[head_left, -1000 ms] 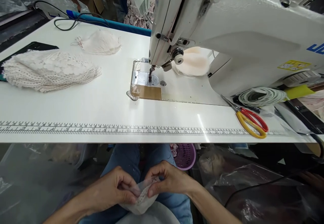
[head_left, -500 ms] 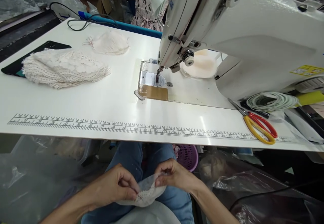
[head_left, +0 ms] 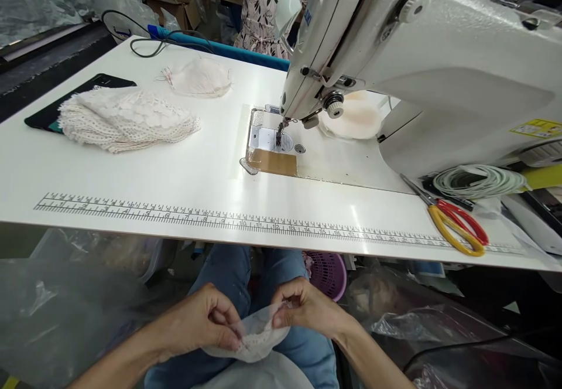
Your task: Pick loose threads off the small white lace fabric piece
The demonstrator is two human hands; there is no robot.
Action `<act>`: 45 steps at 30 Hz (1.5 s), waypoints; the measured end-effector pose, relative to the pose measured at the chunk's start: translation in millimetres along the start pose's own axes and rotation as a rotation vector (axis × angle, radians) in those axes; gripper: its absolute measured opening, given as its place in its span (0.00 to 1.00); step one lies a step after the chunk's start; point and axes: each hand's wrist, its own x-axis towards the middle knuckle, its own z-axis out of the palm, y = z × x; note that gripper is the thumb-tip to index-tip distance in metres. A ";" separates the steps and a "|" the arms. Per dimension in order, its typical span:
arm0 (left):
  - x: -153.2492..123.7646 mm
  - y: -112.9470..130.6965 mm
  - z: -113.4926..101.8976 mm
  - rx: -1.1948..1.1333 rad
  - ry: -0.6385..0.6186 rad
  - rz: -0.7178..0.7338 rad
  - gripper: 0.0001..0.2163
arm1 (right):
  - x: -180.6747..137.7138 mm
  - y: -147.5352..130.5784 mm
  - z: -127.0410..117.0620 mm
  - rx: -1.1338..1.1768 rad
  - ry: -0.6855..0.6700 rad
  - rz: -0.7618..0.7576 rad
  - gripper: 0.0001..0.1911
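Observation:
Below the table's front edge, over my lap, both hands pinch a small white lace piece (head_left: 257,337). My left hand (head_left: 199,321) grips its left side with thumb and fingers closed. My right hand (head_left: 307,307) pinches its upper right edge. More white cloth lies on my lap beneath it. Ahead on the white table (head_left: 175,178) stands a white sewing machine (head_left: 421,78), its needle (head_left: 279,134) over the metal plate.
A stack of lace pieces (head_left: 125,119) lies at the left, a smaller pale pile (head_left: 199,77) behind it. Red-and-yellow scissors (head_left: 456,225) and a coiled white cord (head_left: 480,181) sit at the right. A ruler scale runs along the table's front edge. A purple basket (head_left: 327,272) stands underneath. A person in a flowered dress stands behind.
My hands have spread the lace piece a little wider between them. The view has shifted, so the table things appear further right and lower.

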 end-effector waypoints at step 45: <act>10.5 4.7 5.9 0.042 0.040 0.086 0.06 | -1.9 -19.2 11.3 -0.235 -0.061 -0.091 0.17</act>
